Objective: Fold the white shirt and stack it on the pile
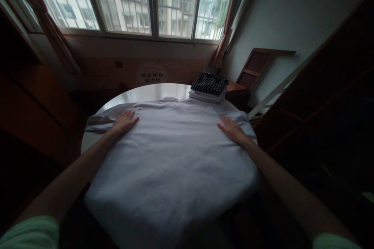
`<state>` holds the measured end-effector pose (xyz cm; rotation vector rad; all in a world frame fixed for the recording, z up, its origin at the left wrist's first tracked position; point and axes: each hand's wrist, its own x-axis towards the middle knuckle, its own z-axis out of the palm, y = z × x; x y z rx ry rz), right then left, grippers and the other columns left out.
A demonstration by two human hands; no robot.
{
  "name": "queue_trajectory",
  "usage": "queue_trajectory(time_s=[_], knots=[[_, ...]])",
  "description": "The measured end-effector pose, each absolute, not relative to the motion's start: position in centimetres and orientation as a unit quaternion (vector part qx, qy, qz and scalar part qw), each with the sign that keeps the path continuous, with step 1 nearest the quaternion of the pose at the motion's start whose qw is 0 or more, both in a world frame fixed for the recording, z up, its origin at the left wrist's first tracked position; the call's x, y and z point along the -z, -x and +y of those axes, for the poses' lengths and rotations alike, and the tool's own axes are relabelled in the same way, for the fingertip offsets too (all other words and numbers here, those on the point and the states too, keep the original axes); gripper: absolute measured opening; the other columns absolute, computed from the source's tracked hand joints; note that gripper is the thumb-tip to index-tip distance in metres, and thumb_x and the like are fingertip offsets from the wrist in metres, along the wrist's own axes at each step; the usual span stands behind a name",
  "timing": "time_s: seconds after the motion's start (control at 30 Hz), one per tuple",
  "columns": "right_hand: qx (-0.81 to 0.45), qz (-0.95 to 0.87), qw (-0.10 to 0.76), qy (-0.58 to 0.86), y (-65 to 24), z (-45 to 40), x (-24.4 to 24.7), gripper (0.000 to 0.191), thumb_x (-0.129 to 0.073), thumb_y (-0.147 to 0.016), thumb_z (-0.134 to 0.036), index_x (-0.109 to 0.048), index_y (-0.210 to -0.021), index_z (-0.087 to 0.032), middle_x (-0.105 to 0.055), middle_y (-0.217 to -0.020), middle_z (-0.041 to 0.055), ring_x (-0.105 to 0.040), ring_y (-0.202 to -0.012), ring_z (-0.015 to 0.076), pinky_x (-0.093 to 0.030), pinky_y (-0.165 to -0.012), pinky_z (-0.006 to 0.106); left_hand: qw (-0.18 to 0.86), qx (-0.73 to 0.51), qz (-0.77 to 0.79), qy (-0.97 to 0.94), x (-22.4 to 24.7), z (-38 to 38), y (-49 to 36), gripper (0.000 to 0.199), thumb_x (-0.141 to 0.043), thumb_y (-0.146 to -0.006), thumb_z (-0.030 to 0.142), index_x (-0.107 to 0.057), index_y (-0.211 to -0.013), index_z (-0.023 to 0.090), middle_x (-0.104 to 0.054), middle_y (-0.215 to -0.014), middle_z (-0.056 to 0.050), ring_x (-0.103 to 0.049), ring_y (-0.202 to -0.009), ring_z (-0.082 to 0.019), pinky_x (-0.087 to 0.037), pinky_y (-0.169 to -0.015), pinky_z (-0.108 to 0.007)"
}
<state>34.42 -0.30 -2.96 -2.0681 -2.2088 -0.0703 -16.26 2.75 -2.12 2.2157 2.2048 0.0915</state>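
Observation:
A pale shirt (175, 151) lies spread over a round white table (152, 91), its collar end toward the window and its lower part hanging over the near edge. My left hand (125, 122) rests flat on the shirt's left side, by the sleeve, fingers extended. On the right side, my right hand (231, 128) also lies flat on the fabric with its fingers stretched out. Neither hand grips the cloth. Beyond the shirt, at the table's far right, sits a stack of folded clothes (207, 95) with a black striped garment (209, 83) on top.
A barred window (152, 4) with curtains (48, 19) fills the back. Below it stands a wide printed cardboard panel (117, 71). Wooden furniture (254, 66) leans near the right wall, and a dark wooden cabinet (32, 105) is at the left.

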Motion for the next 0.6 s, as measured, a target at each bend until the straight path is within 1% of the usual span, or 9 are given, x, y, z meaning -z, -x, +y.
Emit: queue_trajectory(time_s=[0.13,0.23,0.3,0.37,0.4,0.47,0.53,0.6], knots=[[0.026,-0.693,0.057,0.718,-37.4,-0.5,3.2,0.054,-0.026,-0.09,-0.04,-0.033,-0.135,-0.011,-0.031,-0.142,0.0118,-0.026,-0.132,0.0229,-0.023,-0.105,0.039,0.015,-0.033,0.738,-0.674,2.3,3.4,19.1,0.062,-0.023,-0.087,0.047,-0.029,-0.137,0.012,-0.025,-0.145,-0.012,-0.02,-0.134,-0.028,-0.022,-0.105,-0.045],[0.04,-0.666,0.071,0.741,-38.0,-0.4,3.2,0.053,-0.029,-0.089,-0.037,-0.036,-0.132,-0.007,-0.033,-0.14,0.0158,-0.028,-0.13,0.0244,-0.024,-0.104,0.039,0.017,-0.034,0.757,-0.652,2.4,3.6,20.8,0.061,-0.024,-0.086,0.045,-0.031,-0.136,0.009,-0.025,-0.145,-0.013,-0.022,-0.133,-0.027,-0.023,-0.105,-0.042],[0.065,-0.634,0.107,0.763,-38.0,-0.4,3.0,0.053,-0.034,-0.087,-0.036,-0.04,-0.128,-0.002,-0.038,-0.135,0.0204,-0.035,-0.126,0.0273,-0.029,-0.101,0.038,0.008,-0.05,0.764,-0.643,2.4,3.4,21.4,0.059,-0.026,-0.086,0.041,-0.035,-0.133,0.008,-0.03,-0.143,-0.013,-0.026,-0.132,-0.025,-0.025,-0.105,-0.039],[0.096,-0.599,0.147,0.781,-37.9,-0.7,2.8,0.047,-0.037,-0.084,-0.03,-0.045,-0.12,-0.001,-0.048,-0.125,0.0226,-0.045,-0.115,0.0288,-0.035,-0.095,0.038,-0.017,-0.09,0.762,-0.641,2.3,3.1,21.6,0.054,-0.028,-0.085,0.038,-0.042,-0.128,0.007,-0.04,-0.137,-0.014,-0.034,-0.127,-0.025,-0.028,-0.103,-0.036],[0.109,-0.592,0.162,0.782,-38.0,-0.9,2.7,0.043,-0.037,-0.083,-0.026,-0.049,-0.116,-0.002,-0.052,-0.118,0.0221,-0.049,-0.109,0.0284,-0.037,-0.092,0.037,-0.029,-0.115,0.759,-0.64,2.3,2.9,21.6,0.051,-0.029,-0.085,0.035,-0.046,-0.124,0.007,-0.045,-0.132,-0.015,-0.039,-0.124,-0.024,-0.03,-0.102,-0.035],[0.122,-0.602,0.171,0.771,-38.1,-1.4,2.7,0.036,-0.035,-0.08,-0.018,-0.054,-0.107,-0.005,-0.058,-0.108,0.0197,-0.053,-0.101,0.0272,-0.039,-0.088,0.037,-0.036,-0.155,0.757,-0.634,2.1,2.7,21.6,0.047,-0.03,-0.084,0.031,-0.052,-0.117,0.006,-0.052,-0.124,-0.015,-0.046,-0.116,-0.024,-0.035,-0.098,-0.032],[0.128,-0.627,0.164,0.75,-38.3,-1.8,2.7,0.034,-0.034,-0.08,-0.015,-0.056,-0.103,-0.006,-0.059,-0.105,0.0183,-0.052,-0.101,0.0264,-0.039,-0.089,0.036,-0.023,-0.171,0.763,-0.622,1.9,2.7,21.7,0.044,-0.031,-0.084,0.029,-0.054,-0.114,0.005,-0.055,-0.12,-0.016,-0.049,-0.113,-0.024,-0.036,-0.096,-0.03],[0.131,-0.644,0.148,0.739,-38.6,-2.1,2.8,0.034,-0.033,-0.081,-0.015,-0.055,-0.105,-0.006,-0.059,-0.108,0.0179,-0.051,-0.104,0.0259,-0.039,-0.09,0.036,-0.019,-0.164,0.772,-0.613,1.8,2.9,22.0,0.044,-0.032,-0.084,0.028,-0.052,-0.115,0.005,-0.053,-0.122,-0.017,-0.047,-0.115,-0.025,-0.035,-0.098,-0.031]])
